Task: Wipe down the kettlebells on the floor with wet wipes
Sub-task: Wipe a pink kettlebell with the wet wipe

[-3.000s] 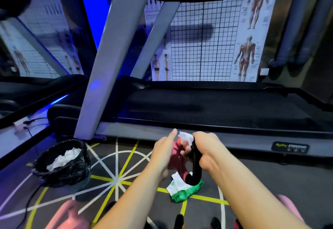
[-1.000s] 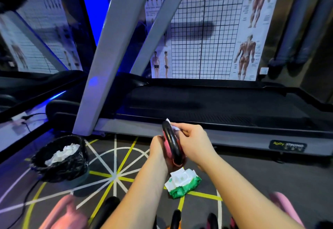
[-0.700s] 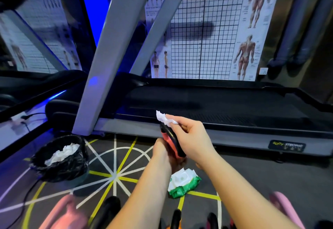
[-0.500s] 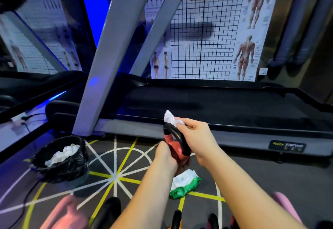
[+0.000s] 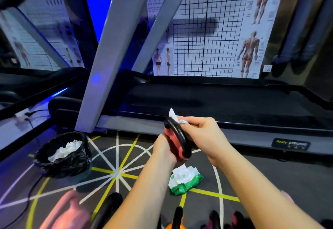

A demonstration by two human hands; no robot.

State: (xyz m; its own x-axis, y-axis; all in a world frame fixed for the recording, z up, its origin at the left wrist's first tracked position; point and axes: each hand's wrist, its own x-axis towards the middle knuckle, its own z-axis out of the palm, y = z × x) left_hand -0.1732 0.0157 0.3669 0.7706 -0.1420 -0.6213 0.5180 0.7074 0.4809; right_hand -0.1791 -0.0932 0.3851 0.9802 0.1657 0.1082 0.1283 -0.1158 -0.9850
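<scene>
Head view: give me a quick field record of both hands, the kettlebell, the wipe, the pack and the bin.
left hand: holds the red kettlebell by its body, lifted off the floor
right hand: pinches the wet wipe at the top of the black handle
wipe pack: green, open, on the floor below the hands
bin: black-lined, on the floor to the left, used wipes inside
others: pink kettlebell and orange kettlebell at the bottom edge, blurred
</scene>
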